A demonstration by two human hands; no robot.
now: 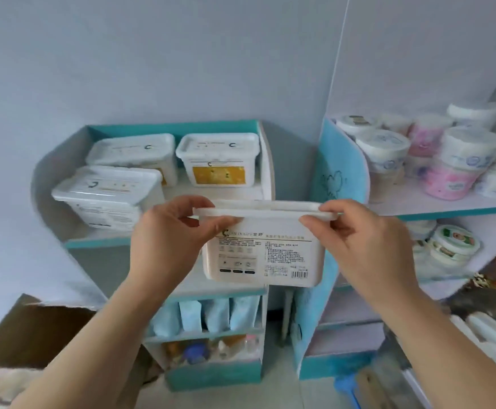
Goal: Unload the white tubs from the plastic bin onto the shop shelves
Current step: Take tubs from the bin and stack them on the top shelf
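A white rectangular tub [263, 249] with printed text and a barcode hangs upright in the air in front of the teal shelf unit [93, 242]. My left hand [170, 234] pinches the left end of its lid rim and my right hand [367, 240] pinches the right end. On the top shelf behind it stand three more white tubs: one at the front left [108, 196], one at the back left [134, 153] and one at the back right [218, 159] with a yellow label. The plastic bin is not in view.
A second blue shelf unit [341, 169] on the right holds several round white and pink tubs [447, 160]. Lower shelves hold blue packets [205, 315] and small bottles. A cardboard box [31, 329] sits at the lower left, a blue broom [348, 388] on the floor.
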